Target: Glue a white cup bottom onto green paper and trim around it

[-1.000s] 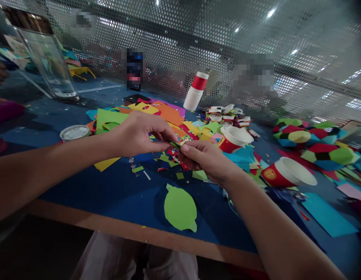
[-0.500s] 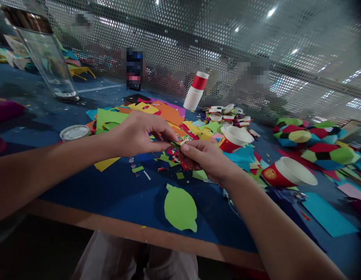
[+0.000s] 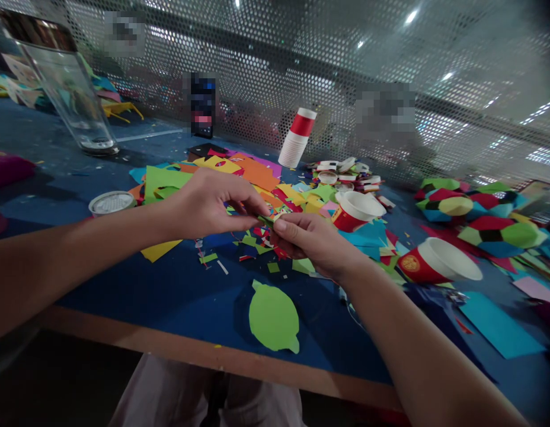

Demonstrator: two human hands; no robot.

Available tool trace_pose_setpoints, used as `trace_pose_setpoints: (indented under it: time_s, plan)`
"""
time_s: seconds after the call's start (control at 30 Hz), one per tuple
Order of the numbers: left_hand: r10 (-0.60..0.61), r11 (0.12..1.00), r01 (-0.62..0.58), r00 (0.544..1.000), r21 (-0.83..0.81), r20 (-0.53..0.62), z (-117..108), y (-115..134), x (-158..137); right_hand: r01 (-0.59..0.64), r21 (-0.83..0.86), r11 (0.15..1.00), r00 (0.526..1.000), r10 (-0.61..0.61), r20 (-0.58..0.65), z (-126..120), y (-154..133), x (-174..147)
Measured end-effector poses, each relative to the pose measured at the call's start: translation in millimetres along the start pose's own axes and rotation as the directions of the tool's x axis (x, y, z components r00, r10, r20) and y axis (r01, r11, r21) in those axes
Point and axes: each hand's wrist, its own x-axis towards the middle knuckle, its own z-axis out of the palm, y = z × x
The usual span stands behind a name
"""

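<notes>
Both hands meet above the blue table [image 3: 168,290], pinching a small green paper piece [image 3: 266,221] between them. My left hand [image 3: 217,201] grips its left end between thumb and fingertips. On its other end, the thumb and curled fingers of my right hand [image 3: 304,237] press together. Most of the piece is hidden by the fingers. A light-green paper cutout [image 3: 274,317], oval with a small tab at two ends, lies flat near the table's front edge, below the hands. Cut paper scraps [image 3: 257,240] are scattered under and behind the fingers.
Coloured paper sheets [image 3: 255,172] pile up behind the hands. To the right are a paper cup [image 3: 357,210], a tipped paper cup [image 3: 435,261] and folded paper shapes [image 3: 488,231]. A cup stack [image 3: 299,139], a phone [image 3: 202,107] and a glass bottle [image 3: 66,89] stand farther back.
Hardly anything differs. Both hands keep their pinch on the green paper piece in nearly the same place, and the whole view has shifted very slightly.
</notes>
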Motion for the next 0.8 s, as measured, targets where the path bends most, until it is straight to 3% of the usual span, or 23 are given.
trace_pose_setpoints:
  time_s: [0.8]
  plan:
    - [-0.007,1.000,0.007,1.000,-0.003,-0.006,1.4,-2.4,-0.5,-0.020,0.022,1.000,1.000,0.020,0.001,0.8,0.4,0.6]
